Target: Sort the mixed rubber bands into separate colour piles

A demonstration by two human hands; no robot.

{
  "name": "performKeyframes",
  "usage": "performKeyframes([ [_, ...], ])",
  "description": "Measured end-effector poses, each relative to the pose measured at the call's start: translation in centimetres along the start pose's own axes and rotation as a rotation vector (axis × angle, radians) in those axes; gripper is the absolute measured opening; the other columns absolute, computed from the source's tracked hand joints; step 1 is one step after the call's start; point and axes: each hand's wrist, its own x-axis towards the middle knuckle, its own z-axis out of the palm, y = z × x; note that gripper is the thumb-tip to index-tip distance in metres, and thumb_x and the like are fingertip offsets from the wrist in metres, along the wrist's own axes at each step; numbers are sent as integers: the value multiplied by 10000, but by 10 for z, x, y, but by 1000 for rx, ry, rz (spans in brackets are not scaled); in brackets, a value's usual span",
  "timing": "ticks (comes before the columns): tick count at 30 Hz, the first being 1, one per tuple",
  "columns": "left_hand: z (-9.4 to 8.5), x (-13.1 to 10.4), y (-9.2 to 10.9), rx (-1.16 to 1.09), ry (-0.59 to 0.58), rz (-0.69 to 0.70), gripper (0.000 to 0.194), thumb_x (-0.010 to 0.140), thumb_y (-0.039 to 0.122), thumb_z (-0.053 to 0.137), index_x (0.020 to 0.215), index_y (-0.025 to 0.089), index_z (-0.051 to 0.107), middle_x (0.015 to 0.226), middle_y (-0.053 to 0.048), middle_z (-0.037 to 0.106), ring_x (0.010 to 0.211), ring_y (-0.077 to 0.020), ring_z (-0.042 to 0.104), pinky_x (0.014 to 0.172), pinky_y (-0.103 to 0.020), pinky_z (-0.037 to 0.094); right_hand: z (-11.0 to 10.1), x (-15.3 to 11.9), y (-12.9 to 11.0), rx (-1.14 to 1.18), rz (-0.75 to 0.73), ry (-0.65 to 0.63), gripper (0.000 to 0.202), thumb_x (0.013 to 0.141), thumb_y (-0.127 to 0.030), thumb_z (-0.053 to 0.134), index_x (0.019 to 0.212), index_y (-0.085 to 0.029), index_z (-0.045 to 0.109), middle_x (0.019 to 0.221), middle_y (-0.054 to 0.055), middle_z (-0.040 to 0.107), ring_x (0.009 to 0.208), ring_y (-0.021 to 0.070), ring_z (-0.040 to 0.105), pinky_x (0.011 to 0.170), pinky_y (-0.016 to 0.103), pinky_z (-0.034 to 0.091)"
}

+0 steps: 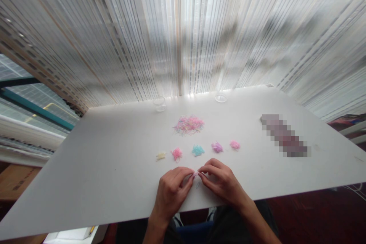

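My left hand (176,185) and my right hand (220,179) meet near the table's front edge, fingertips almost touching. Both pinch a small clump of pinkish-purple rubber bands (195,174) between them; how many is too small to tell. Just below the fingers, a single pale blue band (197,185) lies on the white table (120,183). Beyond my hands runs a row of small band piles: yellow (161,156), coral pink (177,154), turquoise (198,150), purple (217,147) and light pink (235,145). Farther back spreads a larger mixed-colour heap of bands (189,125).
A clear round container (160,103) stands at the back edge, with a clear lid or shallow dish (220,98) to its right. A pixelated, unrecognisable object (284,136) lies on the right. Vertical blinds (177,45) hang behind the table.
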Motion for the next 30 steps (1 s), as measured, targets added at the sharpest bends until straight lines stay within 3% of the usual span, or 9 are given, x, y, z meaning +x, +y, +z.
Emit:
performKeyframes([
  [15,-1,-2,-1,-37,6,-31,106,1009,219,637,1037,203,738,946,-59,812,710,-169,740,714,-277,610,-2,1,-3,-1,-14,41,116,974,-207,656,1004,-232,765,846,34,662,725,151,658,667,252,570],
  [30,0,-2,-3,-49,39,-45,117,1011,236,646,1012,197,756,933,-57,820,715,-167,742,658,-262,590,-1,2,-1,1,3,116,97,957,-194,675,989,-225,761,851,29,650,699,140,642,668,246,586],
])
